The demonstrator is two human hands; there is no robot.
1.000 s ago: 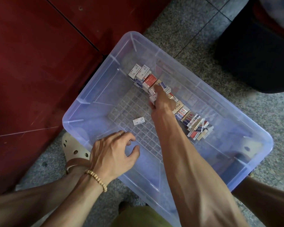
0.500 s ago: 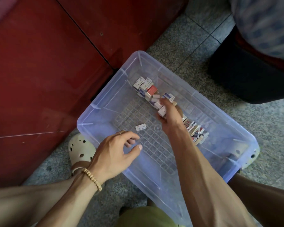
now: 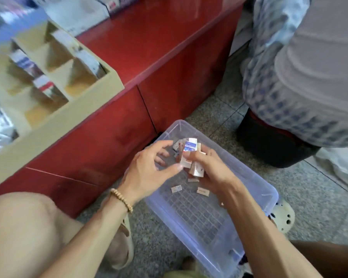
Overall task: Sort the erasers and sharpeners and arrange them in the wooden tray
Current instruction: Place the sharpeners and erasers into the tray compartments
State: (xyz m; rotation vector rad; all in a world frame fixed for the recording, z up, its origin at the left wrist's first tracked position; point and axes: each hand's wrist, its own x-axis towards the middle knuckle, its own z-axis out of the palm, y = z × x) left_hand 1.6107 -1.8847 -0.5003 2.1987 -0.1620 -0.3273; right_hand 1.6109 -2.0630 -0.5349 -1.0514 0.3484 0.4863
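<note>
My right hand grips a bunch of small boxed erasers above the clear plastic bin on the floor. My left hand is beside the bunch, its thumb touching a box and its fingers curved towards the others. A few loose erasers lie on the bin's ribbed bottom. The wooden tray with several compartments stands on the red counter at the upper left; some compartments hold boxed items.
Another person in a checked shirt stands at the upper right, close to the bin. My knee and sandalled feet flank the bin. A white plastic bag lies on the speckled floor at the right.
My right hand lifted a bunch of erasers out of the bin, and my left hand rose to meet it. The view tilted up, bringing the counter and wooden tray into sight.
</note>
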